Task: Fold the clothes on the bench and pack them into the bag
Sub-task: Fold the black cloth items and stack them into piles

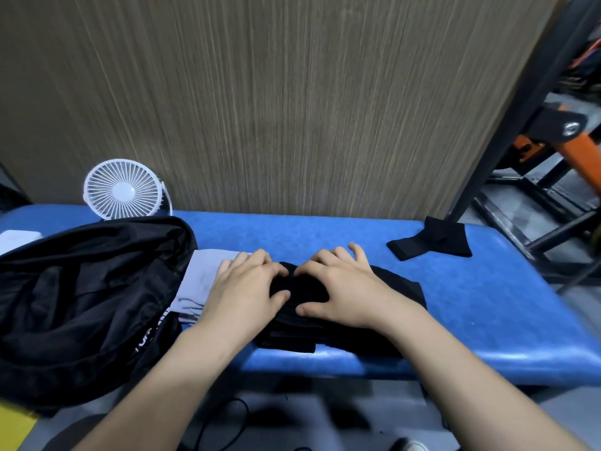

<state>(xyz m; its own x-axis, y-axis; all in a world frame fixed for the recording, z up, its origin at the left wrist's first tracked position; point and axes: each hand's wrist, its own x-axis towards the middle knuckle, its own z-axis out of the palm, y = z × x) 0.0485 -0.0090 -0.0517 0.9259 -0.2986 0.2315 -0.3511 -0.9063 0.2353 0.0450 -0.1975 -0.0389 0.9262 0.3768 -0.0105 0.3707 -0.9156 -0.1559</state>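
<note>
A folded black garment (403, 288) lies on the blue bench (487, 304) near its front edge. My left hand (247, 288) and my right hand (341, 288) press down on its top side by side, fingers spread and thumbs nearly meeting. A folded grey garment (198, 278) lies just left of it, partly under my left hand. The black bag (81, 297) sits open at the left end of the bench, next to the grey garment. A small folded black piece of cloth (429, 242) rests at the back right of the bench.
A white desk fan (123, 190) stands at the back left against a wood-grain panel (292, 109). A black and orange metal frame (553, 157) stands to the right of the bench. A black cable (224, 424) lies on the floor below.
</note>
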